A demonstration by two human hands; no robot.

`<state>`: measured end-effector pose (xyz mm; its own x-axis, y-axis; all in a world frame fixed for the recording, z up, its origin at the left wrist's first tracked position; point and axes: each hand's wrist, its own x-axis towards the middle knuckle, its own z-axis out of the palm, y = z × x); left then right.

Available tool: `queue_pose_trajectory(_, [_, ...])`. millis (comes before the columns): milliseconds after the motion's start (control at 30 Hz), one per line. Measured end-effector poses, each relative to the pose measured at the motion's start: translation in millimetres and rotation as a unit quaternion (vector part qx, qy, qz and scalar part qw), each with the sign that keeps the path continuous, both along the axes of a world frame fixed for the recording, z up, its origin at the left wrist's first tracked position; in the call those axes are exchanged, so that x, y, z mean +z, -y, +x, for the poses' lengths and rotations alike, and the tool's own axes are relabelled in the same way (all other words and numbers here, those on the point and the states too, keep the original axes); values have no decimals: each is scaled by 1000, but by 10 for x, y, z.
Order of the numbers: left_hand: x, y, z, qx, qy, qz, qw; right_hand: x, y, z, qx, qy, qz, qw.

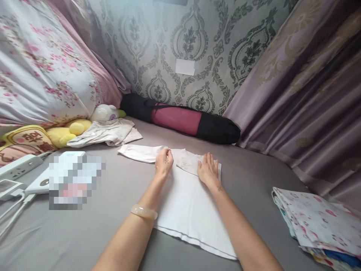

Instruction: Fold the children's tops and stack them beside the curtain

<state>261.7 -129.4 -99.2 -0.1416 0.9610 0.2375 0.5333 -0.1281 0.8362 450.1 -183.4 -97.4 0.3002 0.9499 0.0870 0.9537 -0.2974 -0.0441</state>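
A white long-sleeved shirt lies spread on the grey bed sheet, its hem toward me. One sleeve stretches out to the left, while the other sleeve is folded across the upper part. My left hand is closed in a pinch on the cloth where the left sleeve meets the shoulder. With fingers stretched out, my right hand rests flat on the folded sleeve near the right shoulder. A pale bangle circles my left forearm.
A black and dark-red long bag lies along the wall. Crumpled light clothing and a yellow plush toy are at the left. Nearer stand a power strip, a white power bank and cables. Folded patterned cloth is stacked at right.
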Motion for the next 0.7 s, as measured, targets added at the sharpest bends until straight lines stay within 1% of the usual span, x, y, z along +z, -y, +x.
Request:
queue_pose_trajectory(100, [43,-38,-150,56,49,-8,997,37,-99,-334,105,-42,-12,994])
queue_pose_trajectory(167, [59,-52,-243,83,79,-15,993,48,-173,-513,143,-66,-19,987])
queue_pose_trajectory(200, [60,-60,-284,95,94,-16,991,50,-209,-578,152,-75,-25,985])
queue_pose_trajectory(300, [28,-100,-382,132,138,-17,981,36,-302,-677,154,-94,-44,983])
queue_pose_trajectory(400, [-35,-168,-458,167,177,-26,970,-2,-357,-680,144,-106,-56,982])
queue_pose_trajectory(500, [-98,-245,-536,202,209,-19,957,-44,-376,-662,141,-112,-54,982])
queue_pose_trajectory(600, [-142,-303,-612,242,228,-6,943,-66,-377,-655,141,-115,-54,982])
queue_pose_trajectory(700, [-158,-327,-669,277,233,-17,932,-65,-377,-656,142,-120,-55,981])
